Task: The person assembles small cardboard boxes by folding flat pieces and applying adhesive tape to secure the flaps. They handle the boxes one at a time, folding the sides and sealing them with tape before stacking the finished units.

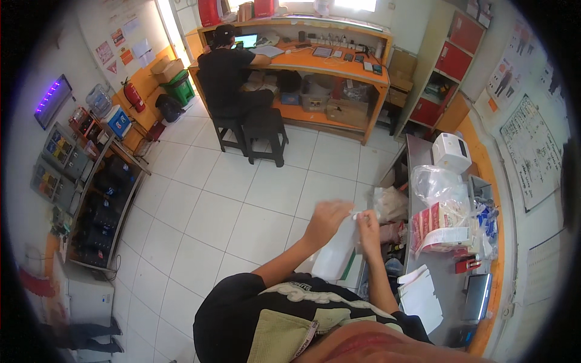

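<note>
the person's left hand [327, 219] and right hand [367, 225] are raised side by side in front of the chest, above the white tiled floor [242, 199], both gripping the top edge of a thin white plastic bag [338, 254]. the bag hangs down from the fingers, its body below and between the two hands, its lower end close to the person's black shirt. the left hand's fingers are curled together over the bag's upper left corner; the right hand's fingers [362, 215] are pinched on a small bunched bit of the bag's top edge, just beside the left hand. the two hands are near each other but not clearly touching.

to the right of the hands stands a grey surface [451, 290] along the wall. on it lie a clear crumpled plastic bag [437, 181], a stack of red and white packets [440, 227], a white boxy printer [451, 151], a sheet of white paper [423, 296], a small red stapler-like object [466, 264] and a dark tablet with a lit edge [478, 295]. the white bag is held off this surface, well to its left.

farther back, another person in black clothes [227, 75] sits on a dark stool at an orange surface [327, 63], facing away.
</note>
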